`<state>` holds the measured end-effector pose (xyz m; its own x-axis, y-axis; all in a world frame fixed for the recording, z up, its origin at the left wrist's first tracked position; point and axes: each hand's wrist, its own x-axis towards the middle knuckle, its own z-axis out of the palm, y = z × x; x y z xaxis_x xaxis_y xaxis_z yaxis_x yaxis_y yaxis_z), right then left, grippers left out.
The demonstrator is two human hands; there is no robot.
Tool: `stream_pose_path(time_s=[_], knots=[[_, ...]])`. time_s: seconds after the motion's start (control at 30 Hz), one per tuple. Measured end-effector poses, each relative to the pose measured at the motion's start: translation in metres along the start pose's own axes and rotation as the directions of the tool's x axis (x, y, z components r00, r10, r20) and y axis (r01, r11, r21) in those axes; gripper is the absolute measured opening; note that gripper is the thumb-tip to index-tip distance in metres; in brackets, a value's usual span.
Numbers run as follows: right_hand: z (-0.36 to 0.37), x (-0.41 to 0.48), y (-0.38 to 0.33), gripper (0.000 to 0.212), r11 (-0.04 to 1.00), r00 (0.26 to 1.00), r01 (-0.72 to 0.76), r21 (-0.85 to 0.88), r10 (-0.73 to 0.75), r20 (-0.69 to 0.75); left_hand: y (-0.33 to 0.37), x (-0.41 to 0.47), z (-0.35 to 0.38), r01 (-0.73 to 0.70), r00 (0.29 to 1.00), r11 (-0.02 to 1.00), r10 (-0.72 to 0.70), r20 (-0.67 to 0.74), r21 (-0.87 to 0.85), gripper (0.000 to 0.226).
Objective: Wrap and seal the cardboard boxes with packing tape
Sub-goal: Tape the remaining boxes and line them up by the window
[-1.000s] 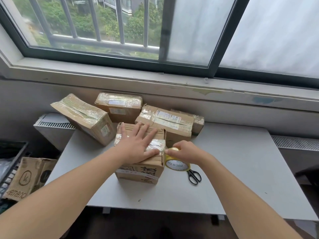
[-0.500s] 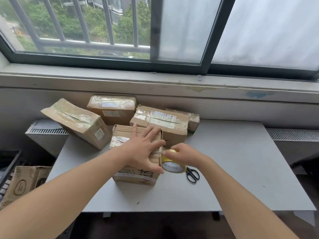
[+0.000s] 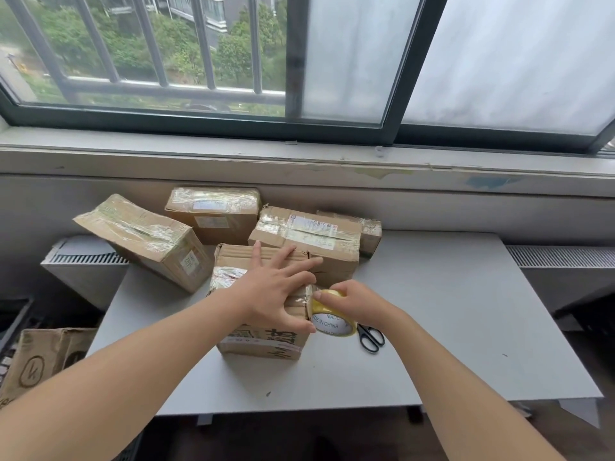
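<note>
The box you are sealing (image 3: 263,341) sits on the near left part of the table (image 3: 449,311), with one shiny band of tape already crossing its top from the 9 o'clock edge. Your left hand (image 3: 276,291) lies flat on that top, fingers straight and spread, thumb stretched along the near edge towards 3 o'clock. Your right hand (image 3: 357,301) has its fingers curled over the tape roll (image 3: 331,322), which is pressed against the box's upper edge at 3 o'clock.

I judge that you are midway through carrying the band over that edge and down the side. Next, draw the roll downward with the strip taut while your left palm pins the laid part, then cut. The scissors (image 3: 371,336) lie just past the roll, at about 4 o'clock.

Four taped boxes stand from 10 to 1 o'clock: a tilted box (image 3: 146,237), a back box (image 3: 213,211), a labelled box (image 3: 306,237) and a small box (image 3: 371,231).

Against a second ago, your left hand has slid towards the near right corner, so the thumb almost meets the roll, and the roll is tucked closer to the box. The box and the scissors have not shifted.
</note>
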<state>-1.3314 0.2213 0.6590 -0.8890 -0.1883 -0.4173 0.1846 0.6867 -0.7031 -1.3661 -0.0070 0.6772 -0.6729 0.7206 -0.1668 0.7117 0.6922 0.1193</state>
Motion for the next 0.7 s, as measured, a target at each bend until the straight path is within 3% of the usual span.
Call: stream_pose_path(time_s=[0.13,0.33,0.43,0.5,0.7], knots=[[0.002,-0.005,0.0,0.051,0.999,0.999,0.001,0.034,0.0,-0.032,-0.001,-0.001,0.001,0.014,1.0,1.0,-0.014,0.015,0.012,0.1],[-0.001,-0.013,-0.001,0.064,0.999,0.996,-0.029,0.045,0.032,-0.077,-0.003,0.004,-0.004,0.002,0.997,1.0,-0.001,0.082,-0.005,0.111],[-0.008,-0.019,-0.009,0.061,0.999,0.992,-0.04,0.016,0.041,-0.116,-0.007,0.001,-0.007,-0.024,0.988,0.999,0.018,0.152,0.037,0.125],[-0.015,-0.023,-0.016,0.057,0.999,0.989,-0.042,0.009,0.043,-0.138,-0.008,0.0,-0.007,-0.025,0.989,0.999,0.021,0.15,0.025,0.121],[-0.034,-0.03,-0.05,0.051,0.952,0.975,-0.012,-0.307,-0.057,-0.214,-0.007,-0.001,-0.007,-0.03,0.993,0.999,0.027,0.114,0.03,0.112]])
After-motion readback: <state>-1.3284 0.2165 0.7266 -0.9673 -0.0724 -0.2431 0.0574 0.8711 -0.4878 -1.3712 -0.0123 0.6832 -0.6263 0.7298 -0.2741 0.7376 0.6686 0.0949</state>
